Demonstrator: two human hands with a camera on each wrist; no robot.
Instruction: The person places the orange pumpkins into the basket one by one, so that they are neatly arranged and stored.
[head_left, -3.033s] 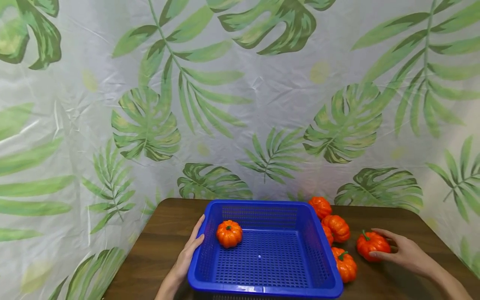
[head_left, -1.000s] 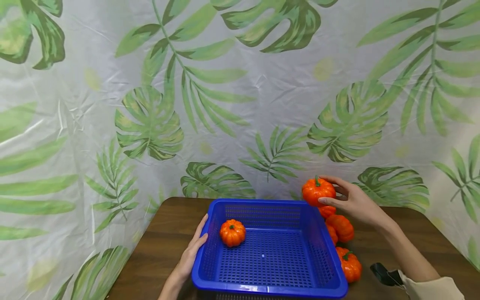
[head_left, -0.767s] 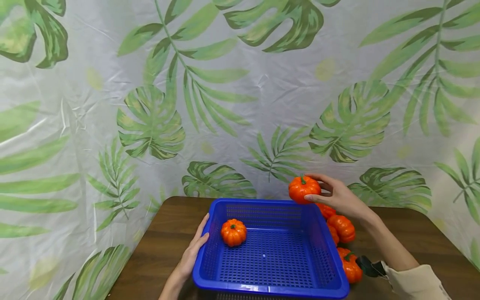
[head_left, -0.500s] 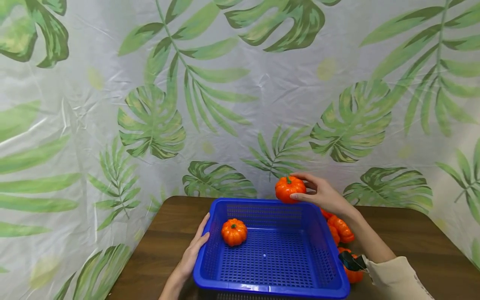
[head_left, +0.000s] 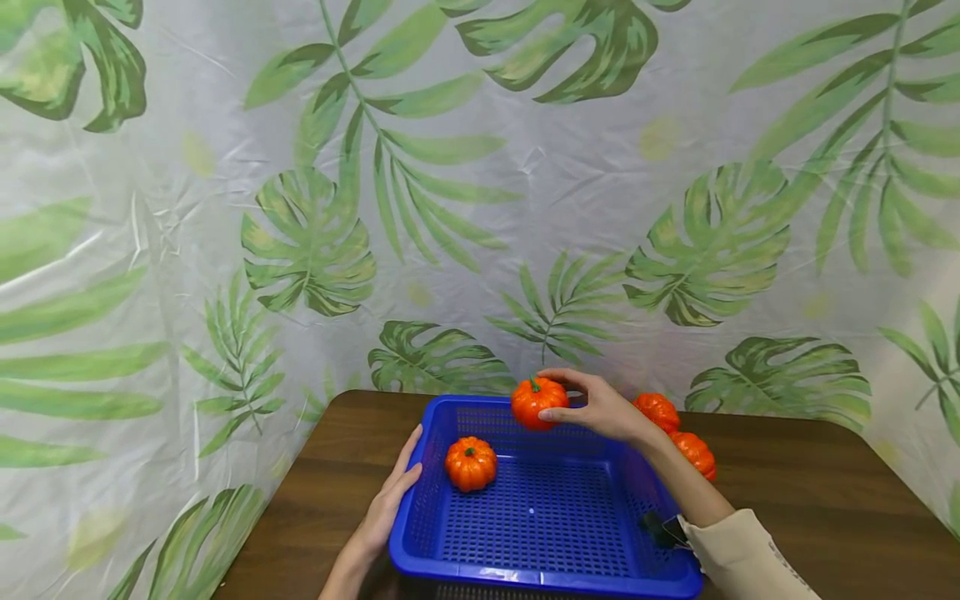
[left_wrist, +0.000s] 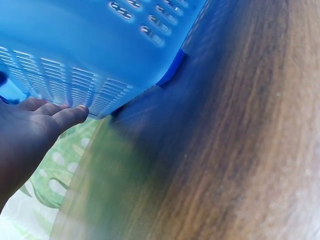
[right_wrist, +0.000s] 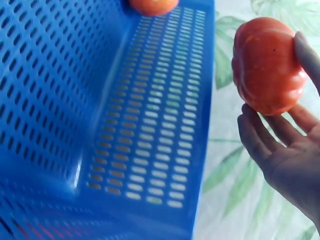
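A blue perforated plastic basket stands on the table. Inside it, toward the left, sits a small orange pumpkin with a green stem. My right hand grips another orange pumpkin between thumb and fingers, held up over the basket's far side. In the right wrist view that pumpkin shows between thumb and fingertips, apart from the basket wall. My left hand rests on the basket's left side with its fingers extended along the wall; the left wrist view shows the fingers against the outer side.
To the basket's right, more orange pumpkins, such as one at the back and one nearer, are partly hidden by my right arm. Behind the brown wooden table hangs a leaf-print curtain. A dark strap hangs by the right sleeve.
My right hand has picked up a pumpkin from the table at the right and carried it left over the basket, lowering slightly lately. The left hand stays on the basket.
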